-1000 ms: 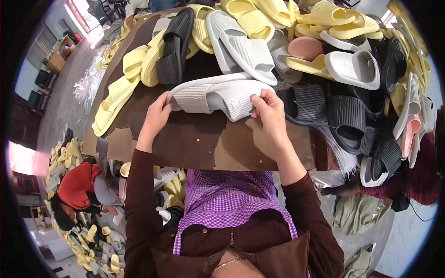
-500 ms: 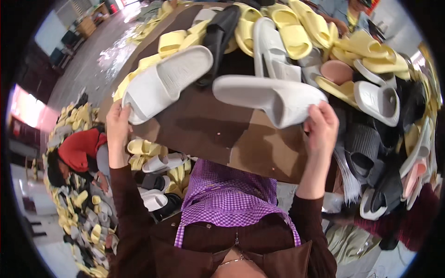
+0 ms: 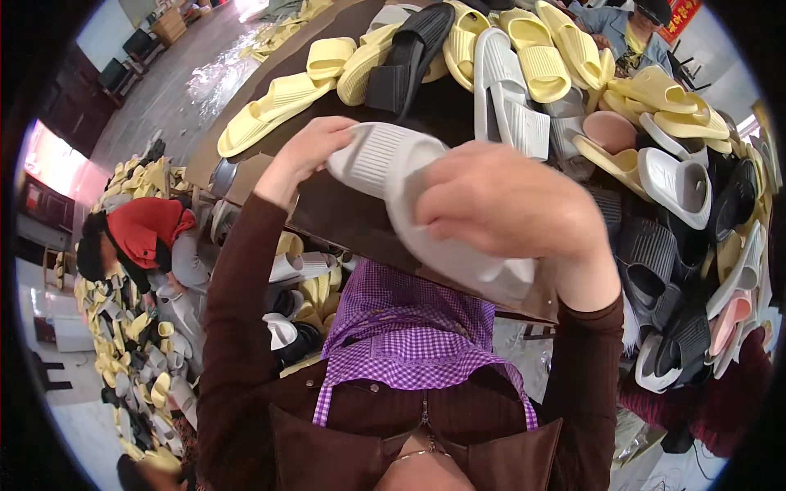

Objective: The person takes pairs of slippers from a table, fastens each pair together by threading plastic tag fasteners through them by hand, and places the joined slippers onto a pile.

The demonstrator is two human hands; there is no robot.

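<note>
Nearest me, my right hand [image 3: 512,209] is clamped over one white slipper [image 3: 458,254], raised above the near edge of the brown table [image 3: 344,217]. My left hand [image 3: 307,155] pinches the toe of a second white slipper [image 3: 381,155]; the two seem to overlap, though blur hides the seam. I'd square soles and toes before pressing them together. Beyond, yellow slippers [image 3: 565,61] crowd the far edge, dark ones [image 3: 663,286] the right. A person in red [image 3: 147,233] crouches left, below, among more.
</note>
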